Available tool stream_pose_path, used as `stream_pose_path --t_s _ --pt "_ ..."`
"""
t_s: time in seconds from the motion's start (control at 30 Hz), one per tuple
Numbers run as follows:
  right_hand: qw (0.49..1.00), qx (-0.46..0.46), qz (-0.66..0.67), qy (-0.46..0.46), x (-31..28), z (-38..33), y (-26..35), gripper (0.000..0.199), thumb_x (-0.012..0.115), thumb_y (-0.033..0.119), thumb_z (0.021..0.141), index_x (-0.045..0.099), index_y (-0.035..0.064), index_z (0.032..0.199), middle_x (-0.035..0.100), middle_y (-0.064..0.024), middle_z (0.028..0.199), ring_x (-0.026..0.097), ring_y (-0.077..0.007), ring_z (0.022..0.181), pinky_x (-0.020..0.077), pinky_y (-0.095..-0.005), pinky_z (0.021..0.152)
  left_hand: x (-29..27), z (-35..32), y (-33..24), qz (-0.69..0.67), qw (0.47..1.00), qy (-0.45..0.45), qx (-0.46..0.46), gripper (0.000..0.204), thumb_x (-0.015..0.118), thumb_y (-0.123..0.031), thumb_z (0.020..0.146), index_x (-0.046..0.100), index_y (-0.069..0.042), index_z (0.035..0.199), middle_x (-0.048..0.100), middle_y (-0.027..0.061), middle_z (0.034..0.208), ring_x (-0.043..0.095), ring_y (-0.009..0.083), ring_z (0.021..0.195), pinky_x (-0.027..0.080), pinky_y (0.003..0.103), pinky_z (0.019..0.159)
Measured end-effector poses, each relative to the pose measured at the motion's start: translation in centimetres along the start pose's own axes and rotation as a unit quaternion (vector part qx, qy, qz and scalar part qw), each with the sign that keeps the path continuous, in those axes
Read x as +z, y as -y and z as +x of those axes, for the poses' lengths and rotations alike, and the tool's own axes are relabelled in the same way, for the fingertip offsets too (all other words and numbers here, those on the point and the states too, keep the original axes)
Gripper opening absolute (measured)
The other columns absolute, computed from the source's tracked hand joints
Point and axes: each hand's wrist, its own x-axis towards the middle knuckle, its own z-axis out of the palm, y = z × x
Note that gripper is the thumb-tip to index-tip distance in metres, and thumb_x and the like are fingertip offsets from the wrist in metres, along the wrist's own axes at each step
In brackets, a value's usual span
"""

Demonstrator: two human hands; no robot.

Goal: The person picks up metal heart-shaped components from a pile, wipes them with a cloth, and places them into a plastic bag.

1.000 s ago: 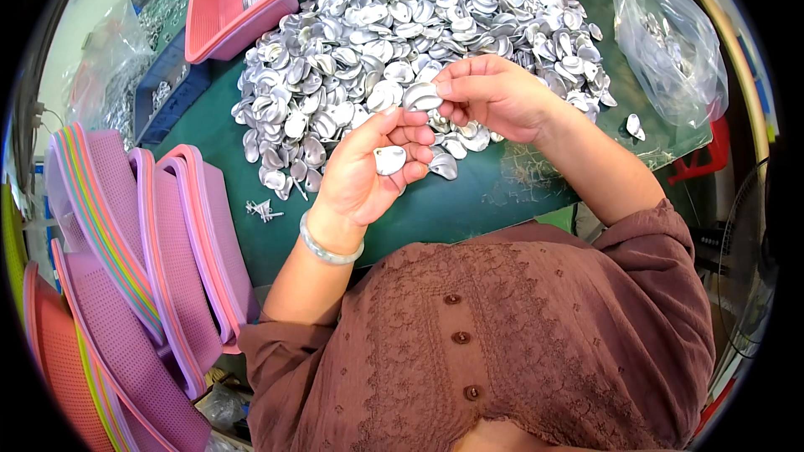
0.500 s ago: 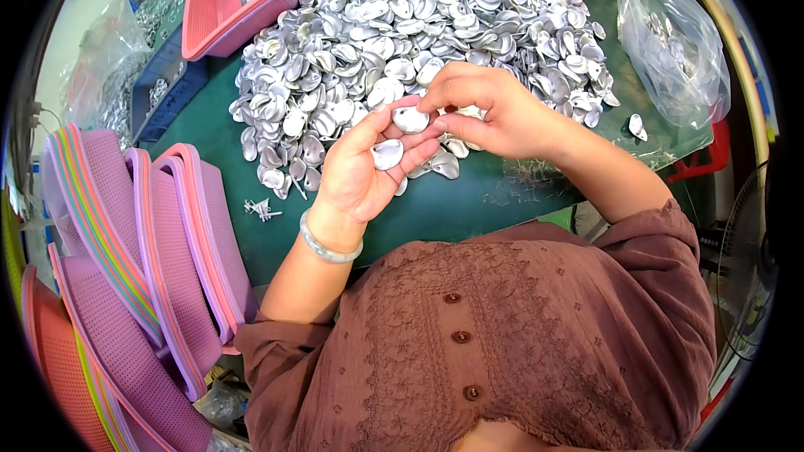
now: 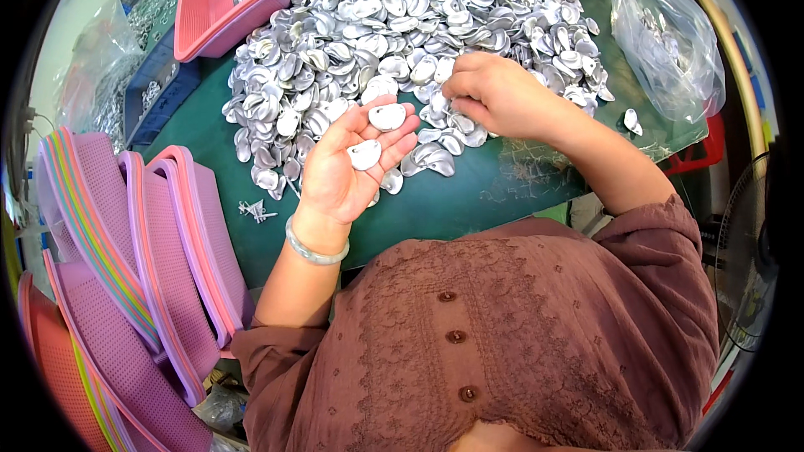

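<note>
My left hand (image 3: 337, 174) is palm up with its fingers stretched out. Resting on it are two silver shell-shaped pieces, the first piece (image 3: 387, 117) across the fingers and the second piece (image 3: 365, 155) on the palm; each shows a small dark hole. My right hand (image 3: 494, 96) is over the near edge of a heap of similar silver pieces (image 3: 368, 33), its fingers bent and drawn together. Whatever lies between its fingertips is hidden. A few silver pieces (image 3: 431, 159) lie just below the right fingers on the green tabletop (image 3: 402, 222).
A pink basket (image 3: 228, 0) and a blue bin (image 3: 159, 88) stand at the far left. Stacked purple and pink baskets (image 3: 180, 259) crowd the near left. Small silver parts (image 3: 255, 211) lie beside the left wrist. A clear plastic bag (image 3: 670, 50) sits at the far right.
My right hand has left the piece on my left fingers and moved right to the heap. My left hand has shifted a little left, its fingers more spread, still bearing both pieces.
</note>
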Motion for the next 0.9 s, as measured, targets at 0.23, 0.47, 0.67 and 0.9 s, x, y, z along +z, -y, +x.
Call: stream_pose_path --t_s 0.23,0.47,0.67,0.9 --pt "0.995 -0.029 -0.076 0.049 0.2 -0.2 1.1 0.017 0.065 0.018 0.068 0.06 0.003 0.075 0.055 -0.0104 0.078 0.054 -0.0287 0.08 0.0423 -0.0378 0.073 0.1 0.0 0.0 -0.007 1.0 0.007 0.004 0.042 0.033 -0.024 0.094 0.037 0.009 0.121 0.044 0.0253 0.121 0.046 0.0342 0.113 0.04 0.041 0.096" --pt "0.998 0.001 -0.015 0.055 0.1 -0.2 1.0 0.014 0.062 0.011 0.066 0.057 0.0018 0.074 0.054 -0.0121 0.078 0.054 -0.0308 0.079 0.0433 -0.0386 0.071 0.0 0.0 0.2 -0.018 1.0 -0.002 0.008 0.036 0.037 -0.023 0.092 0.046 0.007 0.11 0.05 0.0225 0.112 0.051 0.0335 0.105 0.042 0.042 0.093" --pt "0.996 0.049 0.054 0.05 0.1 -0.4 0.5 0.016 0.059 0.002 0.066 0.052 0.0022 0.08 0.051 -0.0092 0.074 0.052 -0.0255 0.068 0.043 -0.0329 0.06 -0.3 -0.1 0.3 -0.001 1.0 -0.014 0.013 0.027 0.045 -0.02 0.09 0.055 0.004 0.095 0.058 0.0141 0.091 0.056 0.0304 0.093 0.045 0.039 0.087" --pt "0.848 0.202 0.49 0.008 -0.8 0.2 -0.3 0.017 0.057 0.001 0.074 0.055 0.0005 0.091 0.058 -0.0037 0.077 0.055 -0.0099 0.066 0.0436 -0.0226 0.058 0.2 -0.3 0.2 0.061 0.997 -0.047 -0.017 0.023 0.049 -0.019 0.088 0.055 0.001 0.096 0.055 0.0079 0.079 0.055 0.0228 0.08 0.048 0.03 0.067"
